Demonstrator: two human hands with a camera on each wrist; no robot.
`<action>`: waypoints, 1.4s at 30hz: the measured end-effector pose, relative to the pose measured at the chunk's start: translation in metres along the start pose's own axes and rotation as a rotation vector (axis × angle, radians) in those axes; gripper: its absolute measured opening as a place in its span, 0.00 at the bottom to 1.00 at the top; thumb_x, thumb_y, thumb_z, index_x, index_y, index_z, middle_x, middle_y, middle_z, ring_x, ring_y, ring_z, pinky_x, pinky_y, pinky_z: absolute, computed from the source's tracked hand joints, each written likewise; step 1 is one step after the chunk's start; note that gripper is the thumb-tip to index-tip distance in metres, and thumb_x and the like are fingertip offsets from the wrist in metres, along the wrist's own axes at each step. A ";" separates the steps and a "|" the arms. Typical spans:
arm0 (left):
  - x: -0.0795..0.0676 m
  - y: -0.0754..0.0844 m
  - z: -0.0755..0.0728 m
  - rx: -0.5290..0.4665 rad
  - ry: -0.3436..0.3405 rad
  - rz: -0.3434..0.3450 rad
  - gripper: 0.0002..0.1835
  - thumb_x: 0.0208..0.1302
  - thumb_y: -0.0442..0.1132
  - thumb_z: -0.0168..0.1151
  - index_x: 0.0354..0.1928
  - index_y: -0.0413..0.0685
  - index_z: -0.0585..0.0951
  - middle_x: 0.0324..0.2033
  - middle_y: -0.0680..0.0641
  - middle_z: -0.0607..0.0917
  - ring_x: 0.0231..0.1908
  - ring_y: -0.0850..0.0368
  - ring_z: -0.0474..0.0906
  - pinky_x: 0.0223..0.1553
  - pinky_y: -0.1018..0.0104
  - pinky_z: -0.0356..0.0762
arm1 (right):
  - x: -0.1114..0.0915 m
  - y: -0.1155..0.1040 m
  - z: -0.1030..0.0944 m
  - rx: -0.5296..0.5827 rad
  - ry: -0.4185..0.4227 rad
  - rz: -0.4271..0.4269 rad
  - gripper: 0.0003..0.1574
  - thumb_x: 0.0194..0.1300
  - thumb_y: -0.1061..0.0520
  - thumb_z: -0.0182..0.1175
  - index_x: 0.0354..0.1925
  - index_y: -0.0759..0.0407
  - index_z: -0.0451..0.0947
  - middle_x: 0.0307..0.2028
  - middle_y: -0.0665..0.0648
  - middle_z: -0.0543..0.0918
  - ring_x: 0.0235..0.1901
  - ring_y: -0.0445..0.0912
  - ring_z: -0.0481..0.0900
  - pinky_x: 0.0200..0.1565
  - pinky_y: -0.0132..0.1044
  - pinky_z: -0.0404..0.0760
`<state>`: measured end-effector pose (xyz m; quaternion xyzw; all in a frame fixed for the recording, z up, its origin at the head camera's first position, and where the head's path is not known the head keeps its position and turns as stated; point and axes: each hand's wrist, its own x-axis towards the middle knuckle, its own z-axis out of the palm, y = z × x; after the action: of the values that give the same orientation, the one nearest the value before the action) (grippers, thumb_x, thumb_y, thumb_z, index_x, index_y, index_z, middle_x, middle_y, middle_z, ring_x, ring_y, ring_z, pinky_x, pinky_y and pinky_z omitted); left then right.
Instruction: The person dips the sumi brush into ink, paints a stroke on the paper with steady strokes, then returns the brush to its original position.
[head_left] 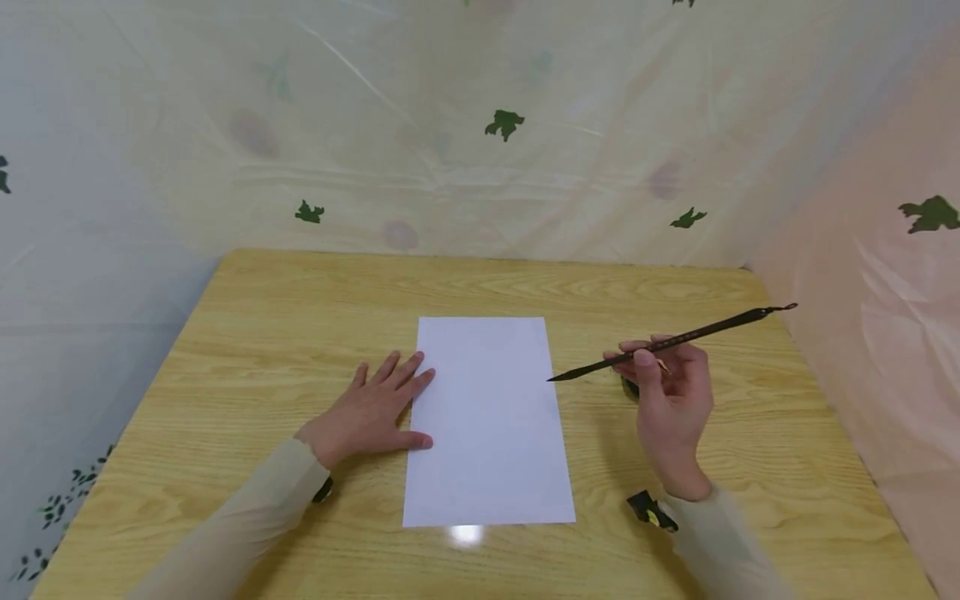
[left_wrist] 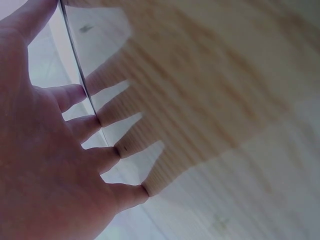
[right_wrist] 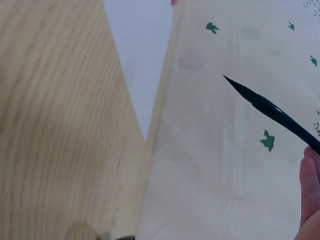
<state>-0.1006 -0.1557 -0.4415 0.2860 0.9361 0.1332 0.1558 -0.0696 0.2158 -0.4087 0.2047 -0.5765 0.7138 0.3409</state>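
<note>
A blank white sheet of paper (head_left: 487, 425) lies upright on the wooden table. My left hand (head_left: 367, 421) rests flat at its left edge, fingers spread, with fingertips and thumb tip on the paper. In the left wrist view, the same hand (left_wrist: 55, 150) shows straight fingers touching the surface. My right hand (head_left: 675, 400) pinches a dark writing brush (head_left: 697, 333) between thumb and fingers, to the right of the sheet. The brush slants, its dark pointed tip near the paper's right edge and its looped end up to the right. In the right wrist view, the brush tip (right_wrist: 240, 87) appears raised.
Partly hidden behind the right hand is a small dark object (head_left: 628, 387) on the table; its kind cannot be told. The wooden table (head_left: 300, 308) meets a pale curtain (head_left: 420, 167) with green leaf-like prints at the back. Pinkish cloth (head_left: 862, 292) hangs on the right.
</note>
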 end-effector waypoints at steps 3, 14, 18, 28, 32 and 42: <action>-0.001 0.000 0.000 -0.003 0.000 -0.001 0.52 0.65 0.68 0.64 0.81 0.47 0.59 0.82 0.41 0.50 0.80 0.33 0.42 0.70 0.24 0.42 | 0.001 0.001 0.009 0.027 -0.028 -0.015 0.13 0.72 0.79 0.51 0.53 0.86 0.65 0.42 0.70 0.86 0.39 0.55 0.91 0.43 0.39 0.88; 0.000 0.000 0.001 -0.002 -0.005 -0.003 0.53 0.65 0.70 0.64 0.82 0.50 0.57 0.82 0.42 0.48 0.80 0.34 0.39 0.71 0.25 0.40 | -0.001 0.011 0.038 0.002 -0.113 -0.037 0.18 0.74 0.72 0.57 0.50 0.88 0.63 0.43 0.64 0.87 0.40 0.52 0.91 0.44 0.38 0.87; 0.000 -0.001 0.002 -0.006 -0.012 -0.006 0.53 0.65 0.70 0.63 0.82 0.50 0.57 0.83 0.43 0.47 0.80 0.34 0.39 0.72 0.25 0.40 | -0.002 0.015 0.048 -0.009 -0.144 -0.053 0.20 0.73 0.70 0.59 0.48 0.89 0.63 0.42 0.63 0.88 0.40 0.50 0.91 0.43 0.38 0.87; 0.001 -0.002 0.002 0.000 -0.013 -0.011 0.53 0.64 0.70 0.64 0.82 0.50 0.58 0.82 0.43 0.48 0.80 0.34 0.40 0.71 0.24 0.41 | -0.003 0.022 0.078 -0.064 -0.233 -0.057 0.23 0.74 0.61 0.62 0.47 0.84 0.67 0.41 0.62 0.87 0.40 0.45 0.91 0.43 0.36 0.87; 0.001 -0.002 0.002 0.008 -0.021 -0.021 0.53 0.64 0.70 0.64 0.82 0.52 0.57 0.83 0.44 0.47 0.80 0.35 0.39 0.72 0.25 0.40 | -0.006 0.022 0.088 -0.138 -0.270 -0.069 0.21 0.74 0.60 0.60 0.49 0.80 0.69 0.39 0.70 0.85 0.41 0.42 0.90 0.43 0.36 0.87; 0.002 -0.002 0.001 -0.003 -0.027 -0.030 0.54 0.63 0.71 0.63 0.82 0.52 0.57 0.83 0.45 0.46 0.80 0.36 0.37 0.72 0.25 0.39 | -0.015 0.029 0.106 -0.207 -0.339 -0.067 0.19 0.75 0.58 0.61 0.51 0.74 0.72 0.40 0.66 0.87 0.37 0.53 0.91 0.42 0.37 0.87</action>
<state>-0.1032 -0.1560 -0.4435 0.2736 0.9378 0.1284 0.1710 -0.0912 0.1066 -0.4122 0.3048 -0.6890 0.5942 0.2816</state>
